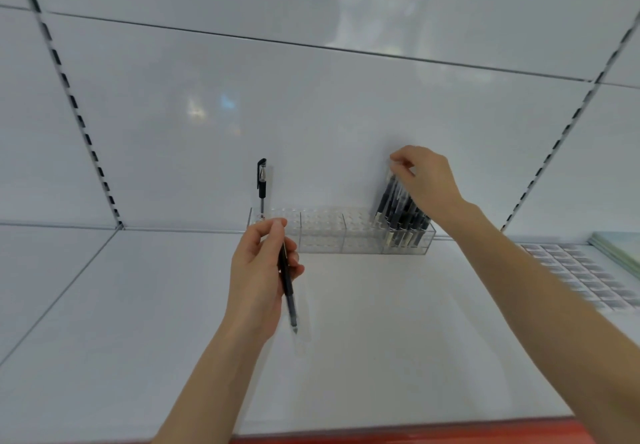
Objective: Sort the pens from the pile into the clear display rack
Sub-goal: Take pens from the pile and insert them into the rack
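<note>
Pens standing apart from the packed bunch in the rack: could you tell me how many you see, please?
2: one upright pen in the rack's far-left hole, one pen held in the left hand. The bunch under the right hand may hide others.

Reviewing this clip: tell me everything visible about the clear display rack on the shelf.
The clear display rack looks like transparent acrylic, a long low box split into sections, its top dotted with rows of holes. It sits on the white shelf against the back panel. One black capped pen stands upright alone at its left end; a dense cluster of dark pens fills the right section, leaning left. The middle sections look empty. The right hand touches the cluster's tops.
</note>
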